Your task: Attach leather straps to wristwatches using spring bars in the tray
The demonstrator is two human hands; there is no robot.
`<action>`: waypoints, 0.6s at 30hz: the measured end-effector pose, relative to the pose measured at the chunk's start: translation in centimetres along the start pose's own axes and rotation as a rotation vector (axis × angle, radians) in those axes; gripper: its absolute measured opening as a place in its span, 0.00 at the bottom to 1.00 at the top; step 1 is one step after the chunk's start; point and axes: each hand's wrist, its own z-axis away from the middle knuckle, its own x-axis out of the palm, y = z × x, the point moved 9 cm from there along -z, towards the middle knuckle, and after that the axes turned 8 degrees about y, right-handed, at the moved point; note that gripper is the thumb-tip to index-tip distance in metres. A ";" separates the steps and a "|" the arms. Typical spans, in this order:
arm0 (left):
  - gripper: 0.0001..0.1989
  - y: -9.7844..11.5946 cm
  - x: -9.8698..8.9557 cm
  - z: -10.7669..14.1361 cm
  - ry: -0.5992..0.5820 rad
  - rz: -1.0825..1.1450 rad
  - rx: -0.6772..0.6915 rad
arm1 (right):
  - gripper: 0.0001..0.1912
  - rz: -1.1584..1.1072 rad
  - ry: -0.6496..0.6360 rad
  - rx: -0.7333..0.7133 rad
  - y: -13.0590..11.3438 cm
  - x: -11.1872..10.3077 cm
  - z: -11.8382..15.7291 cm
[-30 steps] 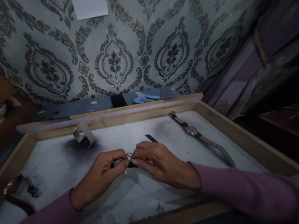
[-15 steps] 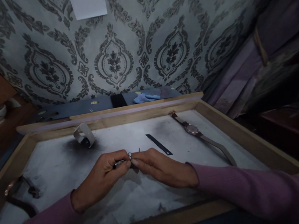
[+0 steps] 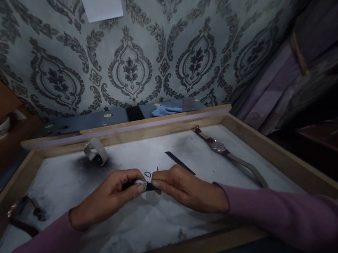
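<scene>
My left hand (image 3: 115, 193) pinches a small wristwatch (image 3: 140, 183) with a round, pale face and a dark strap. Closed at the fingertips, my right hand (image 3: 186, 186) grips the watch's dark strap end (image 3: 150, 186) just right of the face. Whether a small tool is also between those fingers is hidden. Just beyond the fingertips, a thin dark loop (image 3: 147, 174) shows against the white surface. A flat black blade-like strip (image 3: 178, 161) lies behind my right hand, partly covered by it.
A wooden-rimmed tray (image 3: 156, 122) surrounds the white work surface. In it are a white-banded watch (image 3: 99, 150) at back left, a brown-strapped watch (image 3: 19, 218) at left, and a long-strapped watch (image 3: 218, 146) at right. A blue cloth (image 3: 167, 109) lies beyond the rim.
My left hand has shifted slightly left and the watch face now shows at its fingertips. The two hands' fingertips are a little farther apart, with the dark strap between them.
</scene>
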 end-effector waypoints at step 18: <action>0.11 -0.7 0.3 0.0 0.071 0.069 0.024 | 0.19 0.162 -0.037 0.004 0.8 0.3 0.4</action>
